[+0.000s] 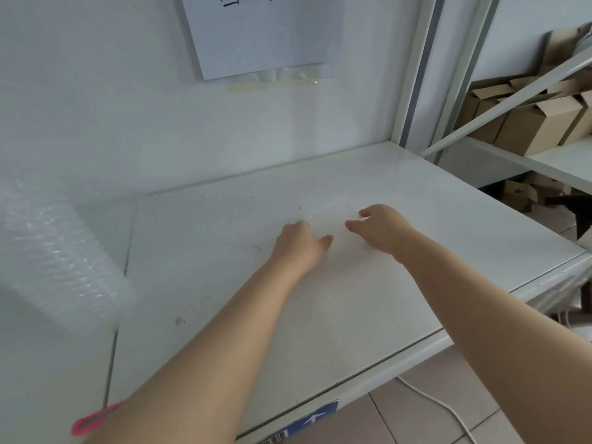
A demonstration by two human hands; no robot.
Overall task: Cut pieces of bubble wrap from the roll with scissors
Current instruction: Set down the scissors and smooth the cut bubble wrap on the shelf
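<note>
Both forearms are bare from the fingers [354, 225] back, no sleeves or rings showing on the left hand [301, 243] or right hand [382, 227].

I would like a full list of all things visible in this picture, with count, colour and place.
bubble wrap roll: one, clear, far left of table
bubble wrap piece: one, clear, mid-table under the hands
table: one, white, against wall
paper sheet: one, white, on wall
cardboard boxes: several, brown, right shelves
pink handle: one, near table edge, bottom left
cable: one, white, on floor
left hand: flat on wrap
right hand: flat on wrap
</note>
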